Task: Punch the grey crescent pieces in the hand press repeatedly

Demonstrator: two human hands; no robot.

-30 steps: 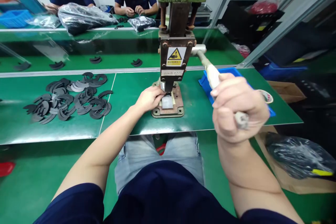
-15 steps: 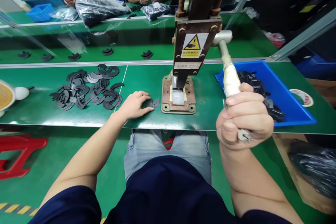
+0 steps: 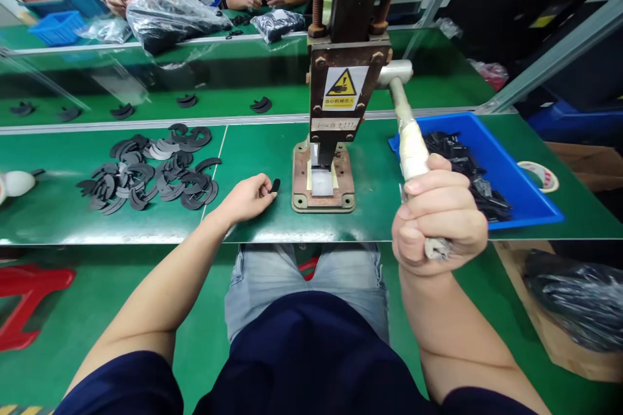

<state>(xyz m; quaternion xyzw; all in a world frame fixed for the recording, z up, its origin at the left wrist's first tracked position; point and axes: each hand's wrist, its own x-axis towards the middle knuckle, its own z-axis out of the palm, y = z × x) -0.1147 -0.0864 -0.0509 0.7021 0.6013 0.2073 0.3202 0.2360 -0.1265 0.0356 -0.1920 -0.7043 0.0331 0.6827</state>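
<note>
Fingers of the left hand [image 3: 248, 198] pinch a black piece [image 3: 275, 185] just left of the press [image 3: 324, 175]. The right hand [image 3: 438, 220] grips the lever [image 3: 411, 142]; pulling early could crush fingertips.

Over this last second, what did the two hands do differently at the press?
The left hand left the rusty metal press base, moved left onto the green bench, and now pinches a small black curved piece. The right hand kept gripping the taped press lever. The pile of black crescent pieces stayed put.

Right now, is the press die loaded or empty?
Empty: the white die block under the raised ram shows bare, and the left hand pinches the dark piece beside the base.
</note>
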